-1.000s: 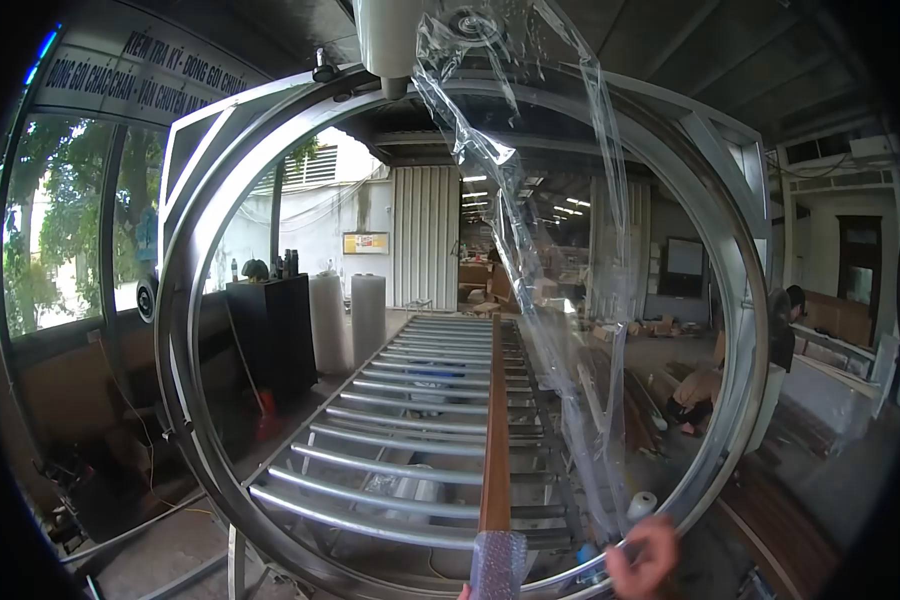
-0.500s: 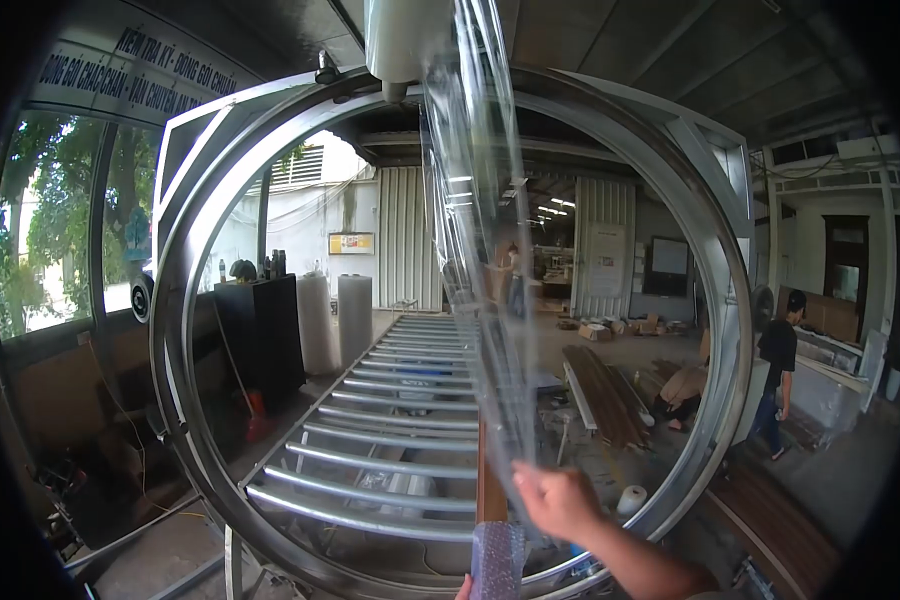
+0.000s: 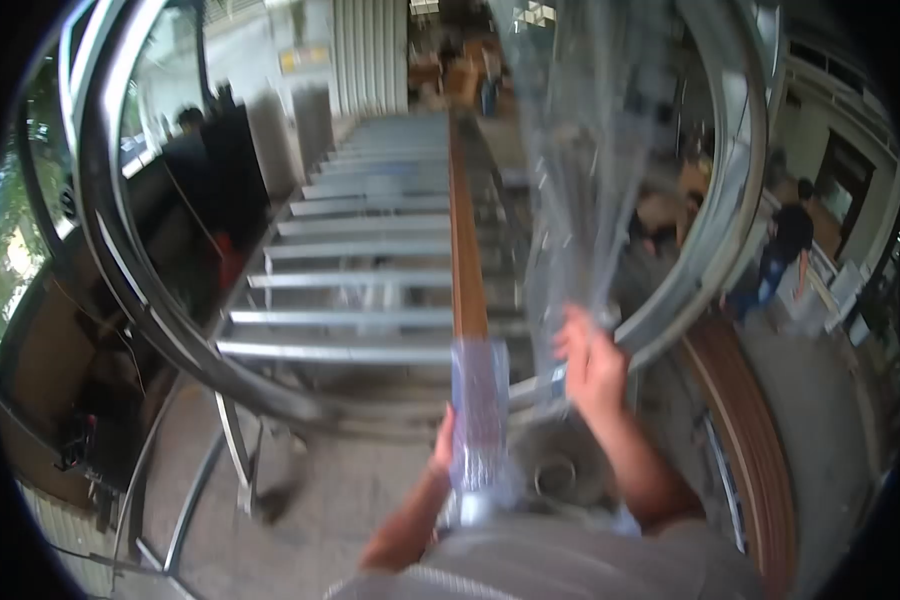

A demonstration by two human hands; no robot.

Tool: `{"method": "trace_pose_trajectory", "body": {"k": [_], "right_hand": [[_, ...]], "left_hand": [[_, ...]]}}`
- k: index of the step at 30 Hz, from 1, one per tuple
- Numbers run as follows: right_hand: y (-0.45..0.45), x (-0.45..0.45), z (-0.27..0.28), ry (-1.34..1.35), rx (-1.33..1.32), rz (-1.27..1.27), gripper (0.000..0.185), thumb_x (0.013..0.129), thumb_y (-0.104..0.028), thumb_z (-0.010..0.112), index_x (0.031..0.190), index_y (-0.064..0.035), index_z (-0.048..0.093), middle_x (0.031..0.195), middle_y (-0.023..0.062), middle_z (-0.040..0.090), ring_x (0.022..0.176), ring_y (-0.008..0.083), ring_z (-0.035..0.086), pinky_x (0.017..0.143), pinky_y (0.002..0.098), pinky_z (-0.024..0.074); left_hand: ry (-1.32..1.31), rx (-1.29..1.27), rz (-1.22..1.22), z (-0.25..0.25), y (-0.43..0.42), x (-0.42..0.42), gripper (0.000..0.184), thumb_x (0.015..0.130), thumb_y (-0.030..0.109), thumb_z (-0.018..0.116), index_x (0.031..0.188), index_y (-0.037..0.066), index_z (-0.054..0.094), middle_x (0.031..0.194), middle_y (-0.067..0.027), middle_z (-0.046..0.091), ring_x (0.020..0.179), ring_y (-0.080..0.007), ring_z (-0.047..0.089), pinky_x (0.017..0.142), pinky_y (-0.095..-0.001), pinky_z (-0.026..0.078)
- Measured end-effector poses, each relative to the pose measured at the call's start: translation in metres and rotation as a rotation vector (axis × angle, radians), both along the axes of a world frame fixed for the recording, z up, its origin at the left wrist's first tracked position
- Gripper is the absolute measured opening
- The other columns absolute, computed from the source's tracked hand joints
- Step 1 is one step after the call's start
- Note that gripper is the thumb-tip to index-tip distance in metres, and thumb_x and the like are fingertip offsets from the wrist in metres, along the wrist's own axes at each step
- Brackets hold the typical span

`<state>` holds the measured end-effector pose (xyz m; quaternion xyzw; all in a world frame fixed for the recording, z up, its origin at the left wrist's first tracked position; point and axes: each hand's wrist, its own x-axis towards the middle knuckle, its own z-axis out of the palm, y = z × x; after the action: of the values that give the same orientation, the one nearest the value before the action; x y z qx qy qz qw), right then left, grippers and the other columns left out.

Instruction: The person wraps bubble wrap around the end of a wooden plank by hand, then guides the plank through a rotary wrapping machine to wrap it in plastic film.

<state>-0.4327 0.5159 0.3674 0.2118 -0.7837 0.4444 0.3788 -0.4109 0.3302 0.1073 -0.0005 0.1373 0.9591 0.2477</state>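
Observation:
A long brown wooden board [image 3: 467, 250] runs away from me through the metal ring [image 3: 110, 270]. Its near end is covered in bubble wrap [image 3: 480, 410]. My left hand [image 3: 444, 440] grips the left side of this wrapped end, with most of its fingers hidden behind it. To the right of the board, my right hand [image 3: 595, 365] is closed on the lower end of clear plastic film [image 3: 580, 210]. The film hangs down from above in a gathered, creased strip, blurred by motion.
Beyond the ring, a roller conveyor [image 3: 350, 250] stretches away beside the board. Stacked brown boards [image 3: 745, 430] lie on the floor to the right. A person [image 3: 782, 250] in dark clothes bends over at the far right. A black cabinet [image 3: 215, 165] stands at left.
My view has tilted down, bringing my left hand and the wrapped board end into sight. My right hand still has the film, which now hangs farther right of the board. The person at right has bent over.

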Motion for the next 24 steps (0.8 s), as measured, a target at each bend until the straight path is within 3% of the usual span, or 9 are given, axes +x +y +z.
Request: {"method": "trace_pose_trajectory", "body": {"k": [2, 5, 7, 9, 11, 14, 24], "right_hand": [[0.021, -0.009, -0.008, 0.287, 0.110, -0.119, 0.027, 0.105, -0.004, 0.052, 0.126, 0.0037, 0.067, 0.072, 0.0025, 0.063, 0.062, 0.0094, 0.057, 0.058, 0.0267, 0.0471], [0.040, -0.019, -0.042, 0.328, 0.156, -0.201, 0.028, 0.103, -0.005, 0.053, 0.125, 0.0049, 0.068, 0.064, -0.0001, 0.055, 0.057, 0.0075, 0.054, 0.054, 0.0261, 0.0455], [0.038, -0.017, -0.061, 0.353, 0.162, -0.142, 0.026, 0.103, -0.006, 0.055, 0.121, 0.0069, 0.069, 0.065, 0.0015, 0.056, 0.057, 0.0097, 0.055, 0.054, 0.0274, 0.0468], [0.033, -0.016, -0.071, 0.455, 0.206, -0.116, 0.024, 0.100, -0.004, 0.060, 0.118, 0.0072, 0.071, 0.075, 0.0085, 0.067, 0.060, 0.0179, 0.061, 0.059, 0.0319, 0.0511], [0.033, -0.015, -0.090, 0.442, 0.218, -0.089, 0.023, 0.097, -0.003, 0.066, 0.117, 0.0053, 0.072, 0.086, 0.0132, 0.073, 0.069, 0.0245, 0.067, 0.066, 0.0367, 0.0536], [0.039, -0.014, -0.107, 0.359, 0.222, -0.097, 0.022, 0.095, -0.005, 0.069, 0.115, 0.0036, 0.073, 0.087, 0.0131, 0.073, 0.072, 0.0256, 0.069, 0.067, 0.0371, 0.0533], [0.044, -0.014, -0.148, 0.178, 0.313, -0.143, 0.013, 0.091, -0.002, 0.072, 0.104, 0.0017, 0.074, 0.078, 0.0142, 0.070, 0.066, 0.0308, 0.067, 0.060, 0.0401, 0.0513]], "left_hand": [[-0.058, -0.052, -0.063, -0.003, -0.004, -0.005, 0.079, 0.098, 0.074, 0.044, 0.142, 0.010, 0.057, 0.118, -0.0116, 0.070, 0.102, -0.0282, 0.069, 0.086, -0.0462, 0.058], [-0.164, -0.049, -0.110, -0.018, -0.005, -0.014, 0.081, 0.097, 0.076, 0.044, 0.142, 0.010, 0.057, 0.118, -0.0124, 0.069, 0.103, -0.0297, 0.069, 0.087, -0.0471, 0.058], [-0.127, -0.061, -0.023, -0.026, -0.001, -0.024, 0.082, 0.096, 0.077, 0.044, 0.143, 0.011, 0.056, 0.120, -0.0127, 0.069, 0.104, -0.0304, 0.068, 0.088, -0.0478, 0.058], [-0.161, -0.075, -0.018, -0.026, 0.001, -0.025, 0.082, 0.096, 0.077, 0.044, 0.145, 0.012, 0.055, 0.122, -0.0121, 0.068, 0.105, -0.0301, 0.068, 0.089, -0.0483, 0.057], [-0.153, -0.117, 0.022, -0.030, 0.001, -0.026, 0.082, 0.095, 0.077, 0.046, 0.145, 0.012, 0.055, 0.123, -0.0118, 0.068, 0.106, -0.0296, 0.068, 0.089, -0.0474, 0.058], [-0.135, -0.118, -0.009, -0.040, -0.001, -0.026, 0.082, 0.095, 0.077, 0.047, 0.144, 0.011, 0.055, 0.122, -0.0120, 0.068, 0.105, -0.0291, 0.068, 0.089, -0.0466, 0.058], [-0.116, -0.105, -0.022, -0.029, -0.001, -0.022, 0.084, 0.093, 0.079, 0.049, 0.140, 0.010, 0.057, 0.120, -0.0131, 0.068, 0.103, -0.0297, 0.068, 0.088, -0.0468, 0.058]]}}
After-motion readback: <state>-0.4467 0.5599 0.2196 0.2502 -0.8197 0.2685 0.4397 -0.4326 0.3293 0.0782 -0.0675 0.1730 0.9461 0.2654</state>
